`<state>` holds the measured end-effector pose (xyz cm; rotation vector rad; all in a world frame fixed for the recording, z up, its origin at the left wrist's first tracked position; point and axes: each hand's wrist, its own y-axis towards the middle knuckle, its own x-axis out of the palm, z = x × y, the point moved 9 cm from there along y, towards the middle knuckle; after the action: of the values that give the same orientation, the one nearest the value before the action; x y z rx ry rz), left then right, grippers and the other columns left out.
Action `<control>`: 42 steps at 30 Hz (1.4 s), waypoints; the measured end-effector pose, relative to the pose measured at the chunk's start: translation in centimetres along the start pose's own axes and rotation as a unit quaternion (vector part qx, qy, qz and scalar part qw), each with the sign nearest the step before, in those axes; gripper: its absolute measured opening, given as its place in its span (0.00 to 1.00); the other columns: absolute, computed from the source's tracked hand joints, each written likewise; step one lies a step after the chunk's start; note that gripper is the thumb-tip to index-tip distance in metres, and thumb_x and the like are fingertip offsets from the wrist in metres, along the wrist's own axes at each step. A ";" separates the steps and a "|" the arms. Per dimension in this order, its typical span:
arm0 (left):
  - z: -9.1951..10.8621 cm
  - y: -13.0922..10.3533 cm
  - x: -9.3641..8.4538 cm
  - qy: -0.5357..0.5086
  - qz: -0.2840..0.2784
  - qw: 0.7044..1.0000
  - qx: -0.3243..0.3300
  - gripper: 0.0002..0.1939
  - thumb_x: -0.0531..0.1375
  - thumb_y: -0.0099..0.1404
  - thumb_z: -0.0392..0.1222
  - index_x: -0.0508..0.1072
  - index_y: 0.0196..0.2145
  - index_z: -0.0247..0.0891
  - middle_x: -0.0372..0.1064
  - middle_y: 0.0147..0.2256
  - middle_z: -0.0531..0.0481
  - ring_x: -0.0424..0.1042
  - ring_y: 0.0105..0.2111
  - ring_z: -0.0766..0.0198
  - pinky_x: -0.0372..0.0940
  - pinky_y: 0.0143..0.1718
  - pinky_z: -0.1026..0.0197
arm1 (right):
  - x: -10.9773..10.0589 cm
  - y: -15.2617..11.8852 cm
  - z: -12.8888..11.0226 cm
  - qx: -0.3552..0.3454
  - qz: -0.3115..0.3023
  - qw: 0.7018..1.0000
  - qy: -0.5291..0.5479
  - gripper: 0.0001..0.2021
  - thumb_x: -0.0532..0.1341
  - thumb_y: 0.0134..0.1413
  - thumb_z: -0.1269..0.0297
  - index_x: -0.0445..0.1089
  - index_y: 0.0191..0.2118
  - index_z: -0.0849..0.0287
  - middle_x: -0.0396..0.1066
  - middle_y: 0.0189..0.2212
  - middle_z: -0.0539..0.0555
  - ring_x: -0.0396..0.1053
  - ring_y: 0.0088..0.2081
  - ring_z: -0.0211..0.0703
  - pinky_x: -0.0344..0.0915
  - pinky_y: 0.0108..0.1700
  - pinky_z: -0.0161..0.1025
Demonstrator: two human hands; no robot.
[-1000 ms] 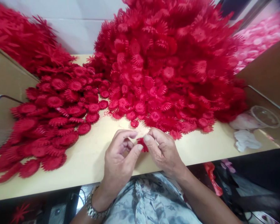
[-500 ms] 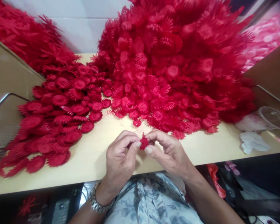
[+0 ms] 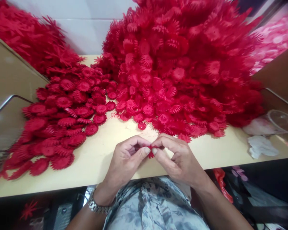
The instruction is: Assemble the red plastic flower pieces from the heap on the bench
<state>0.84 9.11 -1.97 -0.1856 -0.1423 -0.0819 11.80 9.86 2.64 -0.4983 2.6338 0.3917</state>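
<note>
Between my two hands, just above the table's front edge, is a small red fringed flower piece (image 3: 150, 155), mostly covered by fingertips. My left hand (image 3: 132, 156), with a metal watch on its wrist, pinches its left side between thumb and forefinger. On the other side my right hand (image 3: 176, 155) pinches it the same way, and the two thumbs almost meet. One loose red flower piece (image 3: 141, 126) lies on the pale table (image 3: 96, 156) beyond my hands.
A tall heap of red flower pieces (image 3: 163, 83) fills the back. Stacked red discs (image 3: 62, 121) spread across the left, beside a cardboard panel (image 3: 12, 67). A crumpled white tissue (image 3: 261, 146) and a clear plastic cup (image 3: 282, 121) lie at the right.
My fingertips have drawn closer together over the red flower piece, so less of it shows. Its fringe now points down below the thumbs. My left hand has shifted slightly right.
</note>
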 end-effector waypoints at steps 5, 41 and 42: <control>0.1 -0.6 -0.8 0.003 0.080 0.996 0.041 0.05 0.60 0.59 0.40 0.70 0.28 0.37 0.64 0.22 0.56 0.60 0.21 0.71 0.56 0.22 0.70 | 0.3 -0.2 0.6 0.045 0.010 0.999 0.029 0.03 0.57 0.54 0.68 0.66 0.33 0.60 0.65 0.26 0.49 0.62 0.29 0.35 0.59 0.33 0.32; -0.8 -1.1 -0.8 0.013 0.097 0.994 0.055 0.19 0.53 0.64 0.47 0.56 0.19 0.38 0.47 0.18 0.58 0.47 0.20 0.70 0.45 0.20 0.64 | 0.4 -0.5 -0.5 -0.013 0.068 0.997 0.018 0.05 0.62 0.51 0.66 0.65 0.33 0.58 0.65 0.28 0.47 0.64 0.32 0.34 0.60 0.35 0.32; -0.9 -1.0 -0.7 0.009 0.089 0.995 0.051 0.19 0.53 0.64 0.47 0.56 0.19 0.38 0.46 0.19 0.57 0.47 0.20 0.70 0.45 0.21 0.64 | 0.6 -0.3 -0.4 -0.011 0.056 0.998 0.017 0.06 0.63 0.50 0.66 0.64 0.33 0.59 0.64 0.28 0.47 0.64 0.31 0.33 0.60 0.35 0.31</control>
<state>0.23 7.98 -2.77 -0.0957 -0.1116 0.1016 11.25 9.23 2.67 -0.3683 2.7006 0.4500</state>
